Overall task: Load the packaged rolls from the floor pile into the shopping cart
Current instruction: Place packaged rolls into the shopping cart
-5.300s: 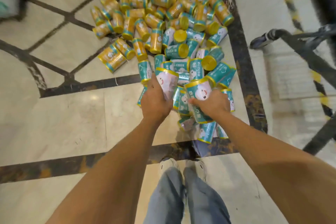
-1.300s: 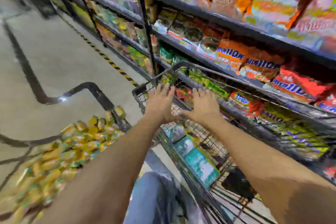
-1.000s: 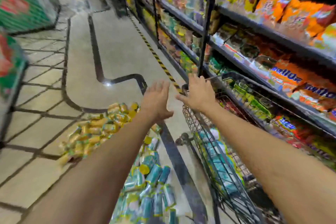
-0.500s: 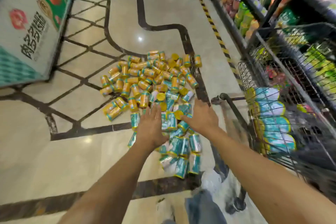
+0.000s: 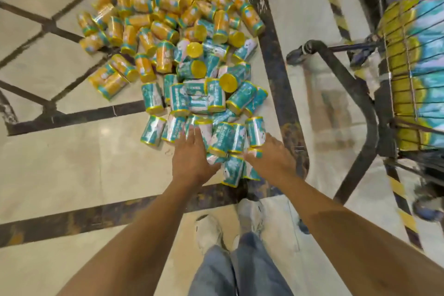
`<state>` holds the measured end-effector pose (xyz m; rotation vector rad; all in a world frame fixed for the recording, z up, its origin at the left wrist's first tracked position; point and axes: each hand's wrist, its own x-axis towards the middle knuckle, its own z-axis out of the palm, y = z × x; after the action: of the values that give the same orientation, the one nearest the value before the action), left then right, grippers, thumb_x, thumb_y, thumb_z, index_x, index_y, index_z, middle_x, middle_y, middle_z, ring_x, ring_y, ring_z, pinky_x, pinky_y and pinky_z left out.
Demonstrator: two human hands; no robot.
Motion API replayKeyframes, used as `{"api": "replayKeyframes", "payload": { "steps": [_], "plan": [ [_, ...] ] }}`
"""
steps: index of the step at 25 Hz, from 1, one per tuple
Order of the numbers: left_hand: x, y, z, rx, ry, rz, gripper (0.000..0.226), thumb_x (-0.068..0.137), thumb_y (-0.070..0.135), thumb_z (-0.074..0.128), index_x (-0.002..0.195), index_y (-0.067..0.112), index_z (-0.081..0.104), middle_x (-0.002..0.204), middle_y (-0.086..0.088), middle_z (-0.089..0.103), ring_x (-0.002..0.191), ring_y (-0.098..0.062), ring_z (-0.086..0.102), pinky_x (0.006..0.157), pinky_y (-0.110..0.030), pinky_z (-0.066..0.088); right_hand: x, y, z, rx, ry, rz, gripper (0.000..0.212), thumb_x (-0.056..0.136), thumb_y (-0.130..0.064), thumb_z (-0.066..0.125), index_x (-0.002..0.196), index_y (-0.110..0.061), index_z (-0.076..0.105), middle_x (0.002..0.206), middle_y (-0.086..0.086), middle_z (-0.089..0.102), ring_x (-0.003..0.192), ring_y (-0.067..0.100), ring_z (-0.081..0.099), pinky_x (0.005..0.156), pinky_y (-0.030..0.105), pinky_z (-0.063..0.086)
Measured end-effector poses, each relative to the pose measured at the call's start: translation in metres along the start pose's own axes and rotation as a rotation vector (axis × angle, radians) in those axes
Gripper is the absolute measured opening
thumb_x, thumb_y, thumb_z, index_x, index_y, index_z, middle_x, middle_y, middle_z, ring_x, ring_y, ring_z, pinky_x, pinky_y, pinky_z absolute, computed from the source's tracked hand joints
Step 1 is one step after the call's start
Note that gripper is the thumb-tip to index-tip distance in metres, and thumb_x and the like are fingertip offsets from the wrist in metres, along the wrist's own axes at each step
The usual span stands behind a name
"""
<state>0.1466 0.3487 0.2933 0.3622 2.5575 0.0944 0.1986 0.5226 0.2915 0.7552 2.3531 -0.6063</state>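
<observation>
Both hands are out over the near edge of the pile (image 5: 192, 55) of packaged rolls on the marble floor (image 5: 72, 170). The left hand (image 5: 192, 158) has its fingers (image 5: 192, 134) straight and together, and the right hand (image 5: 272, 160) has its fingers loosely spread. Neither grips anything, and their tips lie at the teal rolls (image 5: 230, 137), though the blur hides whether they touch. The yellow rolls (image 5: 144, 7) lie farther out, and the shopping cart (image 5: 360, 96) stands to the right with stacked rolls (image 5: 425, 38) behind its wire wall.

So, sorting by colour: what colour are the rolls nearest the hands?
Teal rolls, yellow rims; head view.
</observation>
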Motion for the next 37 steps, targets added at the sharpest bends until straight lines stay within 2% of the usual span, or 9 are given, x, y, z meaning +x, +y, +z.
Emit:
{"api": "replayKeyframes", "payload": {
  "steps": [4, 9, 13, 17, 21, 26, 29, 34, 37],
  "plan": [
    [0.073, 0.014, 0.071, 0.002, -0.006, 0.067, 0.107, 0.081, 0.056, 0.061, 0.15, 0.003, 0.0, 0.159, -0.014, 0.004, 0.146, -0.031, 0.006, 0.117, -0.039, 0.013, 0.066, 0.035, 0.063, -0.009, -0.007, 0.03, 0.085, 0.087, -0.057, 0.055, 0.145, -0.004, 0.025, 0.146, 0.014, 0.037, 0.131, 0.031, 0.04, 0.102, 0.041, 0.037],
    [0.141, 0.02, 0.163, -0.031, -0.026, -0.05, 0.109, 0.08, 0.048, 0.068, 0.15, 0.002, -0.002, 0.159, -0.015, 0.003, 0.146, -0.032, 0.007, 0.116, -0.04, 0.02, 0.136, 0.068, 0.154, 0.118, -0.075, 0.128, 0.084, 0.084, -0.054, 0.062, 0.143, -0.004, 0.028, 0.137, 0.016, 0.046, 0.125, 0.033, 0.046, 0.097, 0.04, 0.041],
    [0.194, 0.013, 0.219, -0.098, -0.033, -0.092, 0.111, 0.078, 0.045, 0.072, 0.15, 0.002, -0.001, 0.158, -0.014, 0.007, 0.145, -0.03, 0.014, 0.11, -0.043, 0.03, 0.194, 0.082, 0.21, 0.304, -0.051, 0.312, 0.083, 0.081, -0.052, 0.067, 0.14, -0.006, 0.031, 0.133, 0.013, 0.049, 0.122, 0.033, 0.05, 0.095, 0.041, 0.043],
    [0.216, 0.009, 0.25, -0.109, 0.077, -0.085, 0.108, 0.079, 0.041, 0.073, 0.15, 0.004, 0.001, 0.157, -0.012, 0.013, 0.144, -0.026, 0.018, 0.109, -0.038, 0.031, 0.229, 0.089, 0.244, 0.386, -0.085, 0.456, 0.1, 0.082, -0.051, 0.066, 0.149, -0.003, 0.009, 0.143, 0.017, 0.038, 0.129, 0.037, 0.042, 0.101, 0.044, 0.04],
    [0.222, 0.007, 0.261, -0.128, 0.166, -0.068, 0.103, 0.078, 0.038, 0.072, 0.15, 0.004, 0.006, 0.155, -0.012, 0.021, 0.141, -0.027, 0.024, 0.11, -0.038, 0.03, 0.239, 0.09, 0.256, 0.358, -0.101, 0.505, 0.099, 0.088, -0.046, 0.062, 0.15, -0.008, -0.005, 0.148, 0.021, 0.029, 0.131, 0.04, 0.04, 0.102, 0.045, 0.038],
    [0.224, 0.003, 0.248, -0.19, 0.151, -0.038, 0.092, 0.073, 0.035, 0.076, 0.144, 0.007, 0.025, 0.14, -0.01, 0.044, 0.125, -0.031, 0.045, 0.092, -0.042, 0.044, 0.23, 0.084, 0.238, 0.265, -0.063, 0.456, 0.088, 0.085, -0.048, 0.064, 0.145, -0.009, 0.012, 0.135, 0.019, 0.045, 0.121, 0.038, 0.049, 0.095, 0.045, 0.044],
    [0.207, 0.001, 0.214, -0.264, 0.161, -0.035, 0.082, 0.071, 0.039, 0.077, 0.136, 0.009, 0.035, 0.127, -0.011, 0.054, 0.114, -0.032, 0.053, 0.084, -0.042, 0.047, 0.207, 0.071, 0.207, 0.274, -0.05, 0.415, 0.085, 0.085, -0.047, 0.065, 0.143, -0.009, 0.016, 0.133, 0.017, 0.047, 0.121, 0.037, 0.05, 0.095, 0.043, 0.044],
    [0.163, 0.013, 0.11, -0.277, 0.189, -0.075, 0.087, 0.071, 0.041, 0.078, 0.138, 0.007, 0.034, 0.13, -0.015, 0.053, 0.117, -0.035, 0.051, 0.088, -0.043, 0.043, 0.145, 0.031, 0.119, 0.326, 0.046, 0.322, 0.082, 0.083, -0.047, 0.068, 0.14, -0.009, 0.023, 0.129, 0.016, 0.052, 0.117, 0.036, 0.053, 0.092, 0.041, 0.045],
    [0.13, 0.032, 0.019, -0.295, 0.239, -0.045, 0.09, 0.071, 0.044, 0.076, 0.139, 0.005, 0.033, 0.13, -0.016, 0.053, 0.116, -0.036, 0.051, 0.088, -0.043, 0.044, 0.1, -0.006, 0.029, 0.33, 0.14, 0.249, 0.087, 0.08, -0.052, 0.068, 0.142, -0.01, 0.024, 0.128, 0.017, 0.052, 0.118, 0.037, 0.052, 0.092, 0.042, 0.045]
  ]
}}
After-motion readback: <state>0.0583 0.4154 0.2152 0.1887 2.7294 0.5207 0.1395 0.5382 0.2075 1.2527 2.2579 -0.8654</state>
